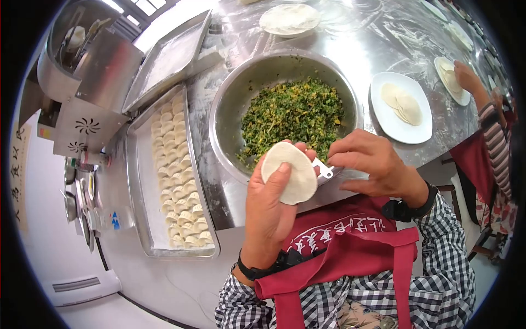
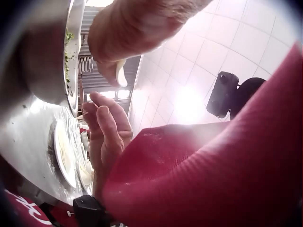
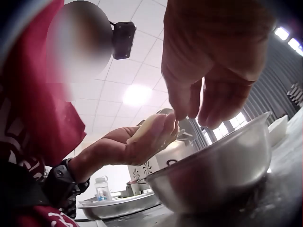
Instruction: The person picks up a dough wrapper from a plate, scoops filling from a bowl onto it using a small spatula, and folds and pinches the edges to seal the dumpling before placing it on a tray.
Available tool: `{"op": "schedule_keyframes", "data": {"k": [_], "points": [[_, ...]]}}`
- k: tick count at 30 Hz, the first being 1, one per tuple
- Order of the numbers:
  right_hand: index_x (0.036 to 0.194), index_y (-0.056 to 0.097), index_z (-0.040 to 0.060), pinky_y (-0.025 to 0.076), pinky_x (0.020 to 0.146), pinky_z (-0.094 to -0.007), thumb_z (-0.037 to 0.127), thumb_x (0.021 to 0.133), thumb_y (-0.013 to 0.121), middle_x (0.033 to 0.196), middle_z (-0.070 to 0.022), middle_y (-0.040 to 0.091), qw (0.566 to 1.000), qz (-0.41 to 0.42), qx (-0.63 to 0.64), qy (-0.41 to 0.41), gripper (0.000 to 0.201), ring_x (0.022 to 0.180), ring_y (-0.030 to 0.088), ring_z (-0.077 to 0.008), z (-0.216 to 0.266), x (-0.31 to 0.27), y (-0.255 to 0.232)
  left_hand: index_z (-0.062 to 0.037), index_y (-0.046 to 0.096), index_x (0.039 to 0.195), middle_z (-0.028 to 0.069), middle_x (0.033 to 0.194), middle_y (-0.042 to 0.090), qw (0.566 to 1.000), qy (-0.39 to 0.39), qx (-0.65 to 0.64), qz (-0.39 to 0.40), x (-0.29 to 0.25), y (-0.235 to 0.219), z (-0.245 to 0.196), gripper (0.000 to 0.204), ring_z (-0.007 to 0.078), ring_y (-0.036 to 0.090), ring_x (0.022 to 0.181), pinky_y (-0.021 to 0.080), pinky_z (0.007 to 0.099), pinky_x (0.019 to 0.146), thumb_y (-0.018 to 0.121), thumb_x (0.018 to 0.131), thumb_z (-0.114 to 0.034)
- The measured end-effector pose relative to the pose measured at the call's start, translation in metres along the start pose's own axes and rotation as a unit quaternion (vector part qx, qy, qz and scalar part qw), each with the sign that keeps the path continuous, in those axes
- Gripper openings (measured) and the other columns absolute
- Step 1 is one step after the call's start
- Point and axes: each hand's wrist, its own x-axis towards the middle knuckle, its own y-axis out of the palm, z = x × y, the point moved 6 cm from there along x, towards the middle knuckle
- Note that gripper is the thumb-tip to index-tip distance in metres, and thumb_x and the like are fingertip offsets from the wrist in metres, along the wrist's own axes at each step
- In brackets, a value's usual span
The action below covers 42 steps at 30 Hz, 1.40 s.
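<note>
In the head view, a round, pale dumpling wrapper (image 1: 290, 174) lies across the fingers of my left hand (image 1: 266, 200). The left thumb presses on its face. My right hand (image 1: 375, 163) hovers just to the right with loosely bent fingers and nothing visible in them. Between the hands, a white handle (image 1: 324, 169) with a hole in its end shows at the near rim of a steel bowl (image 1: 222, 109). Chopped green and orange filling (image 1: 296, 112) is in the bowl. From the right wrist, my right fingers (image 3: 213, 104) point down beside the wrapper (image 3: 150, 126).
Left of the bowl, a metal tray (image 1: 143, 186) holds rows of folded dumplings (image 1: 181, 181); another tray (image 1: 174, 55) sits behind it. A white plate (image 1: 413, 130) with wrappers stands at right. Farther right, another person's hand (image 1: 466, 77) reaches over a plate (image 1: 463, 98).
</note>
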Motion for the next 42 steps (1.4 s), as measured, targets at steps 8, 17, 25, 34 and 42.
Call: {"op": "schedule_keyframes", "data": {"k": [8, 17, 25, 34, 42], "points": [[0.079, 0.057, 0.0079, 0.045, 0.063, -0.0336, 0.007, 0.061, 0.067, 0.082, -0.0037, 0.056, 0.994, 0.086, 0.000, -0.069, 0.020, 0.072, 0.054, -0.0225, -0.003, 0.009, 0.036, -0.0015, 0.046, 0.116, 0.0123, 0.112, 0.055, 0.985, 0.093, 0.007, -0.147, -0.029, -0.054, -0.031, 0.030, 0.0264, 0.055, 0.103, 0.049, 0.0421, 0.086, 0.051, 0.086, -0.005], [0.082, 0.058, 0.0059, 0.047, 0.065, -0.0343, 0.003, 0.064, 0.063, 0.087, -0.0067, 0.058, 0.991, 0.116, 0.053, -0.047, 0.019, 0.078, 0.057, -0.0252, -0.015, 0.031, 0.020, -0.0046, 0.048, 0.113, 0.0099, 0.112, 0.054, 0.979, 0.104, -0.073, -0.161, -0.055, -0.071, -0.033, 0.027, 0.0259, 0.048, 0.112, 0.041, 0.0433, 0.095, 0.052, 0.087, -0.008], [0.071, 0.060, 0.0071, 0.044, 0.060, -0.0375, 0.006, 0.066, 0.059, 0.079, -0.0072, 0.051, 0.955, 0.278, -0.021, -0.099, 0.006, 0.076, 0.055, -0.0257, -0.018, 0.048, 0.053, -0.0048, 0.048, 0.117, 0.0049, 0.108, 0.054, 0.964, 0.043, -0.095, -0.245, -0.063, -0.101, -0.008, 0.032, 0.0183, 0.052, 0.100, 0.042, 0.0359, 0.089, 0.054, 0.086, -0.009], [0.073, 0.053, 0.0053, 0.045, 0.057, -0.0345, 0.000, 0.060, 0.062, 0.078, -0.0053, 0.054, 0.988, 0.107, -0.014, -0.111, 0.016, 0.071, 0.054, -0.0243, -0.017, 0.062, 0.042, -0.0042, 0.049, 0.112, 0.0091, 0.099, 0.056, 0.959, -0.017, -0.190, -0.209, -0.061, -0.115, 0.014, 0.031, 0.0222, 0.054, 0.092, 0.046, 0.0390, 0.082, 0.056, 0.083, -0.004], [0.081, 0.059, -0.0004, 0.045, 0.059, -0.0262, -0.002, 0.071, 0.060, 0.076, -0.0065, 0.060, 0.972, 0.067, 0.205, 0.089, 0.010, 0.068, 0.058, -0.0156, -0.043, 0.055, 0.036, -0.0087, 0.049, 0.111, 0.0072, 0.106, 0.057, 0.964, -0.001, -0.141, -0.226, -0.061, -0.092, -0.002, 0.028, 0.0238, 0.054, 0.100, 0.044, 0.0453, 0.088, 0.056, 0.084, -0.007]]}}
